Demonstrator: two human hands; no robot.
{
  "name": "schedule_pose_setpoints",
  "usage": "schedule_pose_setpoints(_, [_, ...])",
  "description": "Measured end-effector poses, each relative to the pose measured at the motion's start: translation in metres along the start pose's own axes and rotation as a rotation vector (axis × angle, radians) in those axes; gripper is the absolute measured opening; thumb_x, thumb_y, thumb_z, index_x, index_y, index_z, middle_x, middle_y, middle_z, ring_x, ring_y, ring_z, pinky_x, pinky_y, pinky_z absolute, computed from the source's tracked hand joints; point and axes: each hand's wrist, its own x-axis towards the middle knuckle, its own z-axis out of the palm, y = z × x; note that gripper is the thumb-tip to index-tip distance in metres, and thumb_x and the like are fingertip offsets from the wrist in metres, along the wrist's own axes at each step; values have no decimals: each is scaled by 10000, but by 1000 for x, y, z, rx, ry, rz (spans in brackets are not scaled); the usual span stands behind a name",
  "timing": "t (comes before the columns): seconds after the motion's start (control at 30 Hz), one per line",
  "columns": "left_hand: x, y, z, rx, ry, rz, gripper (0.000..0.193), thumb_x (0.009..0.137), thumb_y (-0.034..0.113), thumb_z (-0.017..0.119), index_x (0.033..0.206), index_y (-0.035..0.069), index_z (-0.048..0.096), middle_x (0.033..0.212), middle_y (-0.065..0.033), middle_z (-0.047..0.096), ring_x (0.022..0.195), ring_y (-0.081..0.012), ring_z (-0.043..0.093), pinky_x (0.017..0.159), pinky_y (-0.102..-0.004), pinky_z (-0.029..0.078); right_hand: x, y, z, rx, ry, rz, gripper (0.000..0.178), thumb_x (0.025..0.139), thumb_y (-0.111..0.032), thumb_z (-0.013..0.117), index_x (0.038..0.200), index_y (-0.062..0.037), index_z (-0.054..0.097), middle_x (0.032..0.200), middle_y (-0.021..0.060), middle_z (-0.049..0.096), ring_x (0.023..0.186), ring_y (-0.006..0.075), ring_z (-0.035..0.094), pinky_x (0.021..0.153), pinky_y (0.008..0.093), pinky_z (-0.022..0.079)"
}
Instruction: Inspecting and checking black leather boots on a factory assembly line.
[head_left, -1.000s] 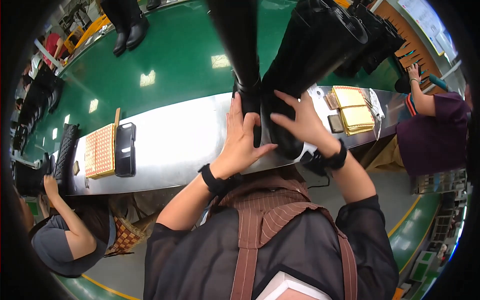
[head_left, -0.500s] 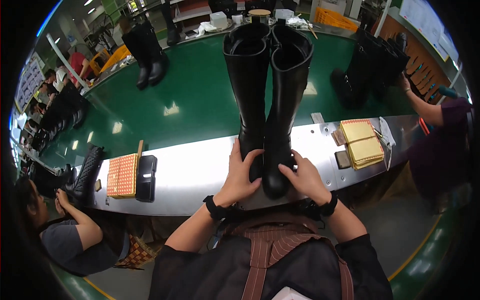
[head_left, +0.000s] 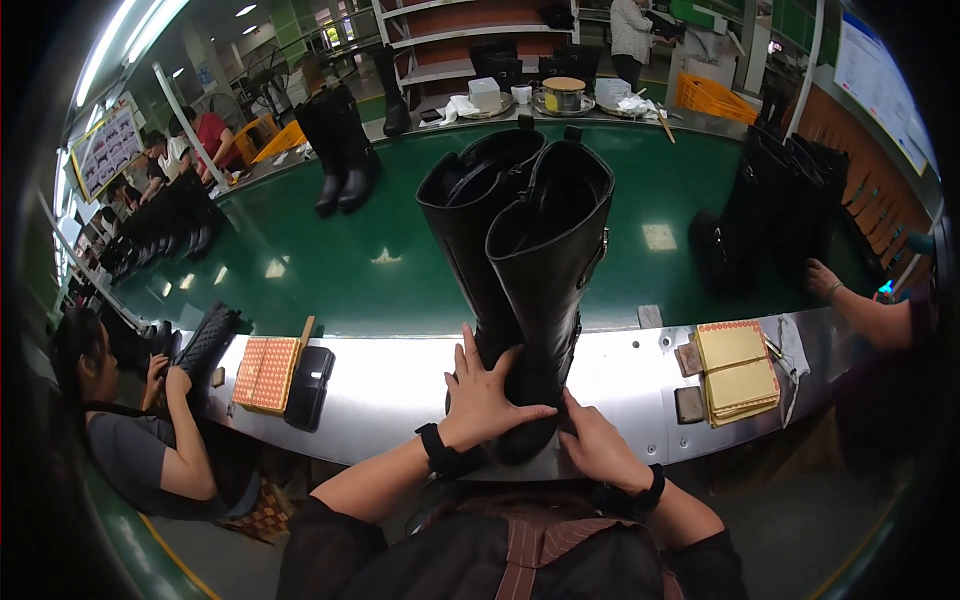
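I count two tall black boots [head_left: 548,260] at one left hand [head_left: 482,400] and one right hand [head_left: 605,449], plus two more black boots [head_left: 343,155] farther off. Along one metal ledge [head_left: 400,385] there's one orange-patterned stack [head_left: 265,375], one black case [head_left: 309,388], one yellow bundle [head_left: 740,375] and, just beside the bundle, two small blocks [head_left: 690,405].

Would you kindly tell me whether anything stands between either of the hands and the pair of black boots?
Nothing visible does: the left hand is on the black boots, and the right hand is close beside them. The yellow stack lies apart, to the right.
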Motion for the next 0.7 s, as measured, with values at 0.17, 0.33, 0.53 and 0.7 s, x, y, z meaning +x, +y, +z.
schedule_pose_setpoints(0.17, [17,1,14,-50,163,43,988,567,724,735,1358,186,489,1471,-388,-5,1347,-556,140,972,-684,258,5,13,-11,27,-125,-50,651,848,-73,574,1422,25,284,1054,274,587,981,426,568,877,447,458])
schedule_pose_setpoints(0.33, [25,-3,2,-119,277,124,840,596,628,761,1287,188,577,1440,-388,102,1321,-496,200,960,-527,338,27,34,-36,465,-222,-81,344,937,-132,560,1251,9,557,1134,147,650,1026,199,633,875,314,498])
schedule_pose_setpoints(0.53, [45,-23,17,-367,241,182,719,652,552,763,1180,77,649,1356,-335,260,1285,-454,249,1028,-516,303,59,72,-47,746,89,56,210,947,-89,556,1113,10,636,1008,81,671,941,137,627,832,264,500])
schedule_pose_setpoints(0.7, [62,-28,-11,-856,121,-86,820,708,171,834,1253,-48,262,1154,-231,579,1058,-278,606,911,-363,498,63,78,-48,959,144,225,188,936,-100,579,1086,-12,649,911,59,663,804,106,604,750,256,514])
